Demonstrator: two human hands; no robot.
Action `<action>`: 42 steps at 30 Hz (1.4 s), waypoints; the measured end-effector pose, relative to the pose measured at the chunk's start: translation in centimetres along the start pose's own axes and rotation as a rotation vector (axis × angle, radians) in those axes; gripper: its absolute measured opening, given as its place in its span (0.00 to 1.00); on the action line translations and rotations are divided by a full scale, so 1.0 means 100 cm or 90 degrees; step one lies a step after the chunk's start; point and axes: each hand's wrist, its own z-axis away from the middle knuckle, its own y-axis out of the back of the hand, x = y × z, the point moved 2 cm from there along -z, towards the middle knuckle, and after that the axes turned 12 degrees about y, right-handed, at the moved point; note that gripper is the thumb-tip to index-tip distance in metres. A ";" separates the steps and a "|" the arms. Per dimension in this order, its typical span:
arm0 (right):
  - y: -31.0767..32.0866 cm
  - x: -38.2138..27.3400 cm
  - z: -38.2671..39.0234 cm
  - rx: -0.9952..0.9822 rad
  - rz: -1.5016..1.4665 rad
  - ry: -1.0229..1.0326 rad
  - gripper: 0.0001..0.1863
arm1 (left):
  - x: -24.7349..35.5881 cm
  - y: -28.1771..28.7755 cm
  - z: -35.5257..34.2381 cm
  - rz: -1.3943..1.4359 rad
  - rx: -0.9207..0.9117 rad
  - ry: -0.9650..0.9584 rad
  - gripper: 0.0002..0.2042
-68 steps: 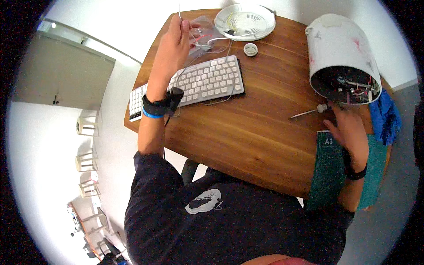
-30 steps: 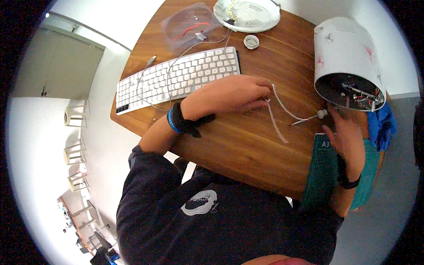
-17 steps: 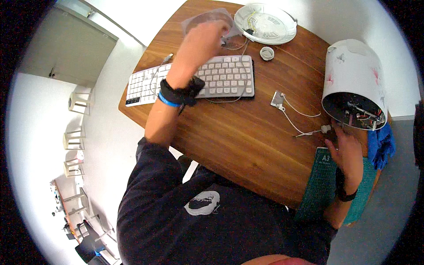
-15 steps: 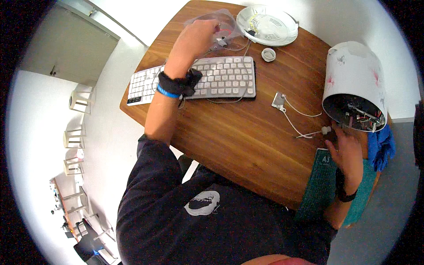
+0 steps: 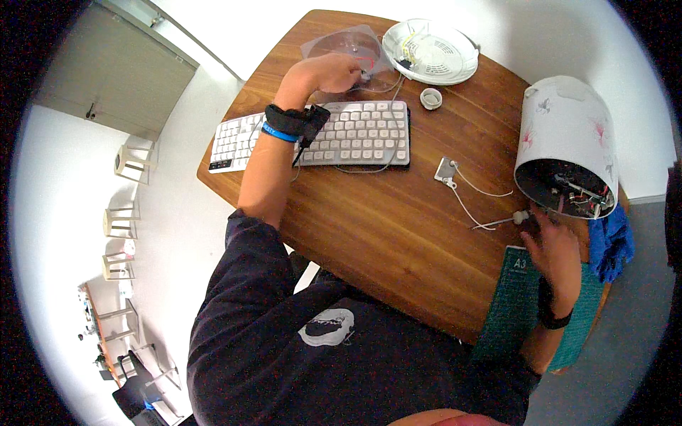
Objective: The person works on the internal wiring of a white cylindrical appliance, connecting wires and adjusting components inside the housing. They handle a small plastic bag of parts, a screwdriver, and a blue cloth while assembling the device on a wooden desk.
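My left hand (image 5: pixel 328 74) reaches to the far side of the keyboard (image 5: pixel 362 135), its fingers pinched together at the near edge of a clear plastic bag (image 5: pixel 341 44). Something small and greyish is at the fingertips; its kind cannot be made out. Near the open end of a white cylindrical housing (image 5: pixel 566 135), my right hand (image 5: pixel 558 255) is curled around the dark end of a screwdriver-like tool (image 5: pixel 521 216). Its thin shaft points left. A small metal plate with white wires (image 5: pixel 445 170) lies left of that hand. Wires and boards show inside the housing.
A round white vented cover (image 5: pixel 437 53) with wires lies at the table's far edge, a white ring cap (image 5: pixel 430 99) nearer. A green cutting mat (image 5: pixel 508 305) lies under my right forearm. Blue gloves (image 5: pixel 609 245) hang at the right edge. Stools (image 5: pixel 131 162) stand leftward.
My left hand has come down and slightly right, and the plastic bag lies flatter. My right hand stays by the housing. The whole view has shifted a little.
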 end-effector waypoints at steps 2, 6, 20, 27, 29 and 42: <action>-0.005 0.005 0.000 0.004 -0.002 0.007 0.28 | 0.001 0.001 0.003 0.017 0.012 -0.007 0.16; 0.001 0.002 -0.002 -0.011 -0.016 0.001 0.28 | -0.002 -0.001 0.004 0.074 0.046 0.026 0.15; 0.032 -0.020 -0.007 -0.008 0.046 0.060 0.35 | -0.027 0.023 0.010 0.191 0.304 0.083 0.10; 0.051 -0.052 -0.037 0.010 -0.048 0.151 0.31 | -0.040 0.014 0.009 0.110 0.250 0.075 0.11; 0.065 -0.075 -0.058 0.020 -0.046 0.216 0.28 | -0.038 0.009 0.014 0.103 0.216 0.132 0.08; 0.064 -0.150 -0.226 0.084 -0.188 0.468 0.12 | -0.017 -0.003 0.020 0.041 0.356 0.203 0.07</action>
